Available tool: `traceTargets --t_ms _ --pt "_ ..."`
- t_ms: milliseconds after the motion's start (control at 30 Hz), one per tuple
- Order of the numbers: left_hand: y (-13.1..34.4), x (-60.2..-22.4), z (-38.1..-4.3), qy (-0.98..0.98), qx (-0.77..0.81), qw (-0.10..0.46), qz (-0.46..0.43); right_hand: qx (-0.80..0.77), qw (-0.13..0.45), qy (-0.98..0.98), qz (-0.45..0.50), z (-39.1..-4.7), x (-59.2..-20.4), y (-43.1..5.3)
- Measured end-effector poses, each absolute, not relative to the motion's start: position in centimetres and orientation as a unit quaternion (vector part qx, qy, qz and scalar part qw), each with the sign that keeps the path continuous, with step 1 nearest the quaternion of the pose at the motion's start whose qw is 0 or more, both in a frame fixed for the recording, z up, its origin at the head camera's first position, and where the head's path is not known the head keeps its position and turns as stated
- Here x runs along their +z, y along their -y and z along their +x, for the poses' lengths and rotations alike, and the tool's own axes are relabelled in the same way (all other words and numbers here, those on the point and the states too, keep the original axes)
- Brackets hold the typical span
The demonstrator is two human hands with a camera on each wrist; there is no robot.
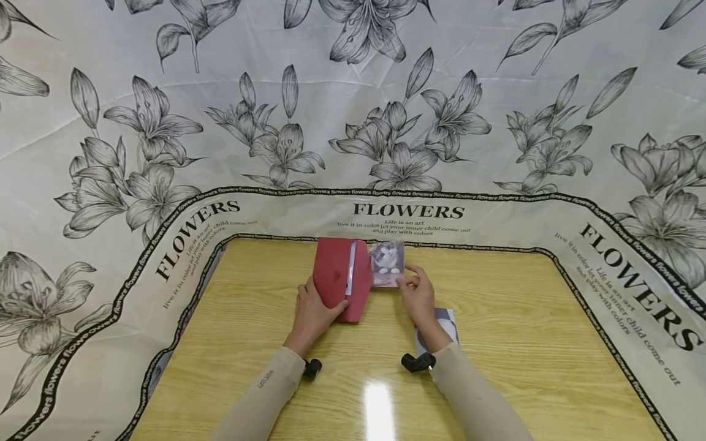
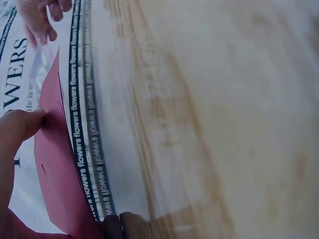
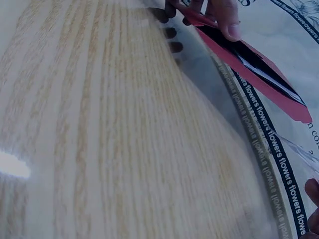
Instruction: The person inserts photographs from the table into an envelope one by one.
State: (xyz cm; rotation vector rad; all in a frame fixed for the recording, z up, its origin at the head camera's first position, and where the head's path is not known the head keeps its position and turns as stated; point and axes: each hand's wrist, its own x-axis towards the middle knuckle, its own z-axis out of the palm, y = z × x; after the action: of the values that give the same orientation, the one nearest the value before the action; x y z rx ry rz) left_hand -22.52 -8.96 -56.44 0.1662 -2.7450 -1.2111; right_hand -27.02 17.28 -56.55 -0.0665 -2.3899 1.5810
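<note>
My left hand (image 1: 312, 312) grips the lower end of a red envelope (image 1: 329, 269), thumb on its front face. The envelope's flap is folded out to the right, and a pale card (image 1: 350, 269) shows in its mouth. Just right of the flap, my right hand (image 1: 417, 297) pinches the lower right corner of a photo card (image 1: 388, 260) printed with a fluffy cat-like animal. In the right wrist view, the envelope (image 3: 271, 94) gapes, with pale edges inside. Only fingertips of the right hand (image 3: 313, 204) appear there, beside the photo card's edge.
A second printed card (image 1: 447, 324) lies on the wooden table (image 1: 513, 343), partly covered by my right wrist. Behind the table and along its sides hangs white cloth (image 1: 298, 211) with flower drawings and lettering. Light glares off the table's near part.
</note>
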Motion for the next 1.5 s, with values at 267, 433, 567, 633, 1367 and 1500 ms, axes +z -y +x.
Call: traceTargets --t_ms 267,433,567,633,1367,1500 --pt "9.0 -56.3 -22.3 0.911 -0.405 0.068 0.049 0.581 0.192 0.79 -0.019 -27.1 -56.3 -17.5" --pt "8.9 -56.2 -22.3 0.909 -0.407 0.068 0.048 0.603 0.192 0.773 -0.031 -26.8 -55.8 -17.5" --pt "8.9 -56.1 -22.4 0.909 -0.408 0.065 0.051 0.614 0.204 0.763 -0.025 -26.7 -55.5 -17.4" --pt "8.9 -56.0 -22.3 0.909 -0.409 0.065 0.051 0.615 0.215 0.758 -0.016 -26.6 -55.4 -17.4" --pt "8.9 -56.2 -22.4 0.912 -0.402 0.063 0.054 0.65 0.175 0.739 0.028 -24.7 -55.0 -14.7" --pt "8.9 -56.2 -22.4 0.912 -0.403 0.064 0.054 0.648 0.192 0.737 0.031 -25.2 -56.4 -14.3"
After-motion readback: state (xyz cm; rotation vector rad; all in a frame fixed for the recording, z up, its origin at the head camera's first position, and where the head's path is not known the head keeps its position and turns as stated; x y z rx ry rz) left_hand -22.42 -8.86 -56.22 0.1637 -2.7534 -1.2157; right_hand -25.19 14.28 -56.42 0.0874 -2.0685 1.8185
